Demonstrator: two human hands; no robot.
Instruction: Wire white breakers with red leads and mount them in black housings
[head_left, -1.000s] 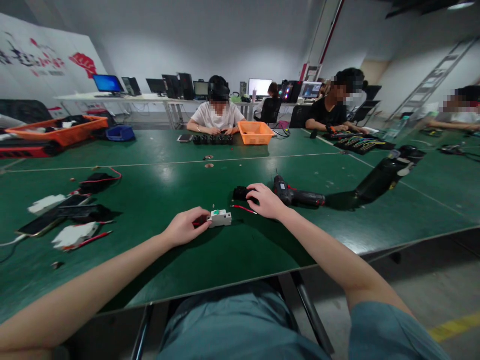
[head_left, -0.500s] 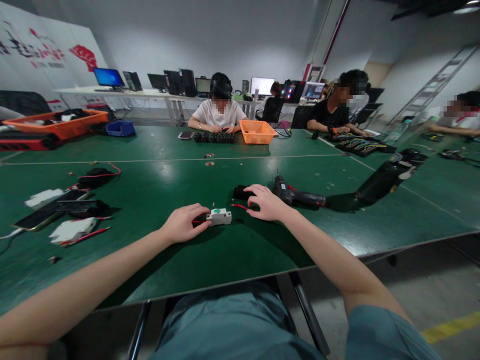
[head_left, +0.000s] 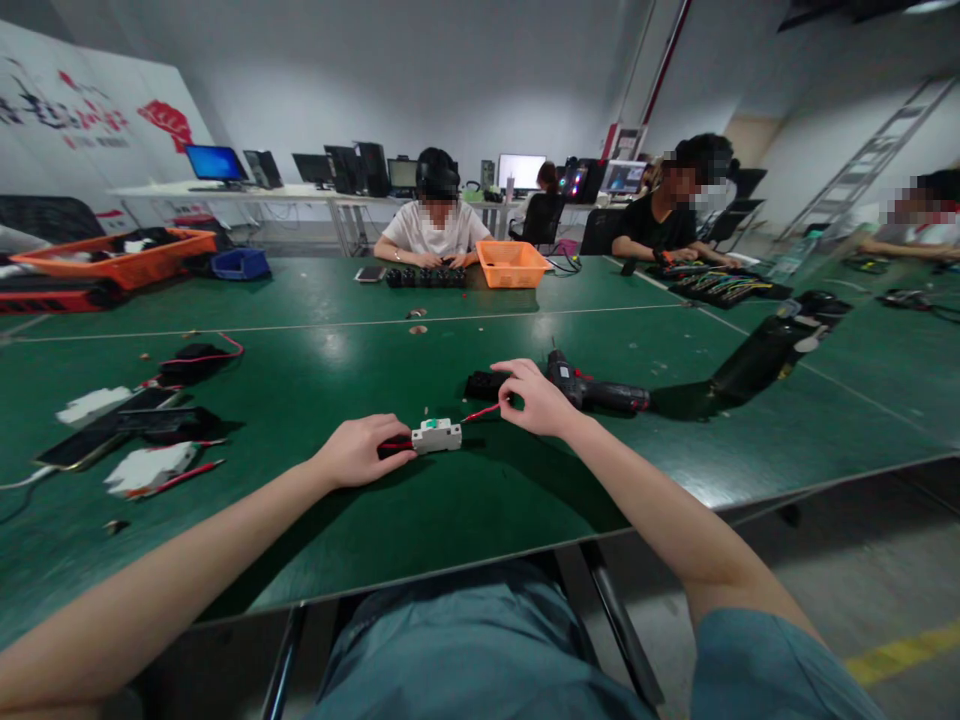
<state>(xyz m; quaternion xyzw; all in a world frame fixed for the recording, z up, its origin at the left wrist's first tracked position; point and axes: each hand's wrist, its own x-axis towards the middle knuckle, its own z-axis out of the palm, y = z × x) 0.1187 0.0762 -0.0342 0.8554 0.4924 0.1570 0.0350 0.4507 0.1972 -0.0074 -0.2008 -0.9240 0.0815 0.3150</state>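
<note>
The white switch [head_left: 437, 436] lies on the green table [head_left: 330, 545] near the centre of the frame, its green lever uppermost. At its left end is the left hand [head_left: 365, 450], thumb and fingers apart around a short length of a 2nd red wire [head_left: 397, 444]; whether they press on the switch or the wire, I cannot tell. Just right of centre, the right hand [head_left: 534, 398] has its thumb and forefinger pinched on the end of a red wire [head_left: 481, 411], whose bare-looking tip points at the switch's upper right corner; contact there is too small to judge.

The step in hand looks to be guiding that wire beside the switch. To do it well, brace the switch from its left end, since so light a body would probably slide under a push. A pinch nearer the tip should steer better, as the loose length may bend. Line the wire up straight with the switch's right end before pressing. The black block [head_left: 484, 385] and the drill [head_left: 600, 392], both near the right fingers, could crowd the wrist, so a little more room there would help.
</note>
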